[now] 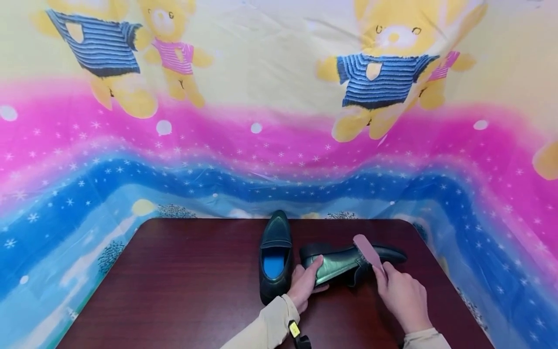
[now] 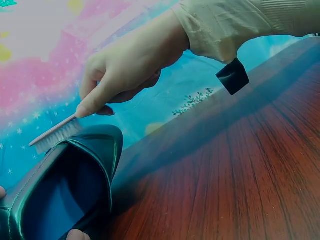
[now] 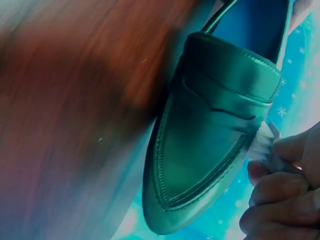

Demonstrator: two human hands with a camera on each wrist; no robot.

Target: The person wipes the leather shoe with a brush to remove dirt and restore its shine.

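Shoe (image 1: 342, 263), heel end in left fingers (image 1: 313, 270); brush (image 1: 367, 250) in right fingers (image 1: 380, 280)

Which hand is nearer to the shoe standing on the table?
Left. The left hand is just right of the standing shoe, gripping the other shoe; the right hand is farther right, holding the brush.

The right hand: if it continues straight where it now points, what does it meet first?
Probably the shoe in the left hand; the brush that the right hand holds seems against its side, though depth leaves contact unclear.
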